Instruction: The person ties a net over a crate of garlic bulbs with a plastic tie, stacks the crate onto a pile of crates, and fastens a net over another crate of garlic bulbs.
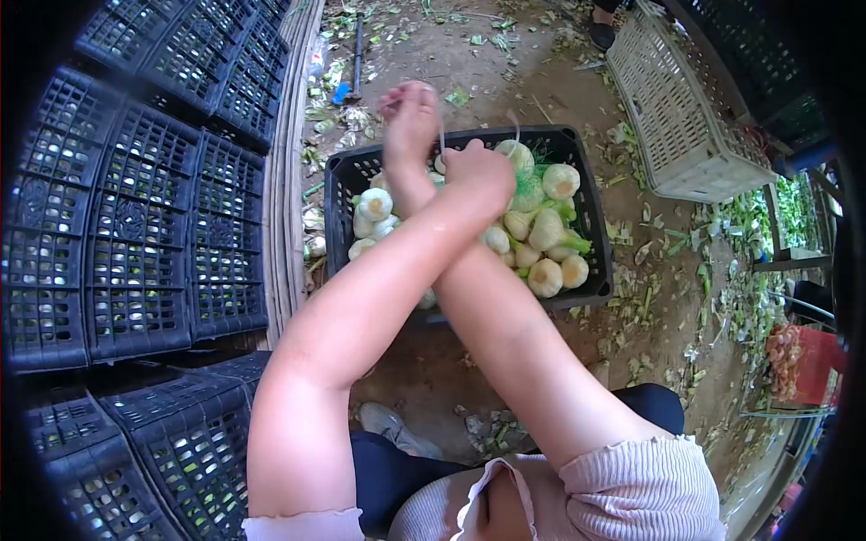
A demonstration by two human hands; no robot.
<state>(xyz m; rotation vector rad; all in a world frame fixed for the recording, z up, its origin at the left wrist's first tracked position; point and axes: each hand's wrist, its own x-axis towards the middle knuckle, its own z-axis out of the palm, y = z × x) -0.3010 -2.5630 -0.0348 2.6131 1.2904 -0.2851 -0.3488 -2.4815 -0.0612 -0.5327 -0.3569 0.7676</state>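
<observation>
My forearms cross over a black plastic crate (591, 225) full of pale bulbs (547, 277) with short green stalks. My left hand (483, 173) is over the middle of the crate, seen from its back with fingers curled down. A thin pale strip (442, 135) rises beside it; whether the hand grips the strip is hidden. Above the crate's far left rim, my right hand (410, 117) is lifted, slightly blurred, fingers curled in. What it holds, if anything, I cannot make out. Fine green netting or fronds (530, 191) lie over bulbs right of my left hand.
Stacked black crates (135, 216) of bulbs line the left side. A long-handled tool (358, 54) lies beyond the crate near a blue object (340, 93). At right stands a white crate (686, 135), with a red container (812, 365) farther down. Leaf trimmings litter the dirt floor.
</observation>
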